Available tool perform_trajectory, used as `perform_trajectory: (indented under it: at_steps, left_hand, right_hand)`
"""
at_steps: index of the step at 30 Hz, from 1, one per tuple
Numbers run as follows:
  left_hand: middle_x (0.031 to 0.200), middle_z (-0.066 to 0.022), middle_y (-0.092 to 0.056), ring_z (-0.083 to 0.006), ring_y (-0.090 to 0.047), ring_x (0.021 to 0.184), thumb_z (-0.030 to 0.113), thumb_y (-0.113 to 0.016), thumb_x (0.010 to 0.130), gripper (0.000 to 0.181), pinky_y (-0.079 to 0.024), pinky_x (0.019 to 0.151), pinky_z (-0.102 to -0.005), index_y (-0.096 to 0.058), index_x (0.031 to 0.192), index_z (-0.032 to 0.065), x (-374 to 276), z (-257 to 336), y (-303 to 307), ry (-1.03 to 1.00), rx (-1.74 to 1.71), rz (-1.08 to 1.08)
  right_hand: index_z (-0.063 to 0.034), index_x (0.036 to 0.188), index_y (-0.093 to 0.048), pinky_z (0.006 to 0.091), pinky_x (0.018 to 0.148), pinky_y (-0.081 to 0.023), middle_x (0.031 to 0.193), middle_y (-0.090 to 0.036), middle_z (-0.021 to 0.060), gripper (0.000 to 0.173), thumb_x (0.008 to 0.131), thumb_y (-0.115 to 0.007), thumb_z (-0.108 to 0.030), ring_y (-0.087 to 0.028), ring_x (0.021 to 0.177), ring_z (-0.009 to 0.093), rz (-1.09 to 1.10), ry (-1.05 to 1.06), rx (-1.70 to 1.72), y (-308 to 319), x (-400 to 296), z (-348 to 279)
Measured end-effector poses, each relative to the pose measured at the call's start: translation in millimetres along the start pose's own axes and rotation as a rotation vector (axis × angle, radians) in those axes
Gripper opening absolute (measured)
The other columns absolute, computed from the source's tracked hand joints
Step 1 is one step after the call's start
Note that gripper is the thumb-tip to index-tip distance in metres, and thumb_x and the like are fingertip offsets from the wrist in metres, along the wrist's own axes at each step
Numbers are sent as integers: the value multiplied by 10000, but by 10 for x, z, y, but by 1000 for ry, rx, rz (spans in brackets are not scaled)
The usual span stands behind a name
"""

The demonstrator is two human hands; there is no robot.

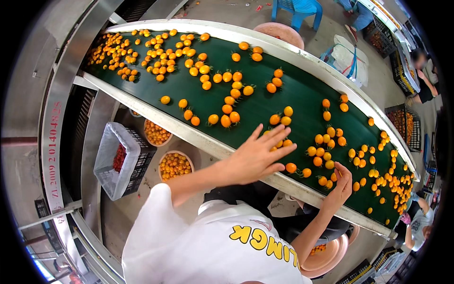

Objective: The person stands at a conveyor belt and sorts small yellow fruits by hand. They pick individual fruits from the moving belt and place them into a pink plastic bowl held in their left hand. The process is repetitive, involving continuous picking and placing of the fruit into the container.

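Note:
Small yellow-orange cherry tomatoes (227,109), many with green calyxes, lie scattered over a green conveyor belt (305,106). My left hand (260,152) is held palm down above the belt's near side, fingers spread. A few tomatoes (279,143) show partly behind its fingers. To the right, my right hand (340,184) reaches over the near rail with its fingers slightly bent. One tomato (333,176) lies right beside its fingers; whether they touch it I cannot tell. A loose cluster of tomatoes (320,152) lies just beyond that hand.
White metal rails (198,133) edge the belt. Below left are a lined crate (117,159) with red fruit and two tubs of tomatoes (175,166). Pink basins (326,257) stand below right. Beyond are a blue plastic chair (299,10), a white sack (349,58) and co-workers (420,222).

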State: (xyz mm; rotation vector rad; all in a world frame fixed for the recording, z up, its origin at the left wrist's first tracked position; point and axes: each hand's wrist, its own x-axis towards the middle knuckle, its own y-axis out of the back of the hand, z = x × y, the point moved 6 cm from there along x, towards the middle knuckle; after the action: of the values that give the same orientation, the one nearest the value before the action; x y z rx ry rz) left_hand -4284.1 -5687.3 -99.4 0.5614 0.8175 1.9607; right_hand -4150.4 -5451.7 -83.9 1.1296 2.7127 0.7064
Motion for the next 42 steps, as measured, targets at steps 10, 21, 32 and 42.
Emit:
perform_trajectory:
  at_steps: [10,21,32,42]
  left_hand:
    - [1446,-278,-442,-428,-453,1331,228,-610,951,386,-368,1082,-533,-591,1307,77,-621,-808,473,489,346,408]
    - [1307,-86,-606,-306,-486,1320,190,-580,956,300,-219,1143,-601,-648,1242,128,-669,-749,607,356,213,607]
    - [739,-78,-655,-234,-652,739,71,-501,978,208,-506,803,-367,-656,846,29,-1136,-1078,638,268,128,1042]
    - [604,-76,-610,-164,-607,559,168,-469,1015,292,-464,535,-312,-638,847,-1,-1272,-1432,761,288,55,1083]
  right_hand:
    - [54,1062,-655,327,965,-500,1053,-678,121,369,1082,-399,-211,-635,1028,186,-20,21,-71,-224,-18,-115]
    - [58,1026,-646,308,900,-512,988,-692,105,292,1063,-450,-155,-652,957,173,-23,33,13,-432,-71,-192]
    - [43,1101,-641,287,821,-548,957,-706,112,272,1047,-497,-180,-682,905,165,73,39,423,-661,-97,-133]
    - [10,1084,-604,287,721,-529,850,-712,103,254,1031,-497,-214,-667,757,147,51,67,547,-1032,-61,-180]
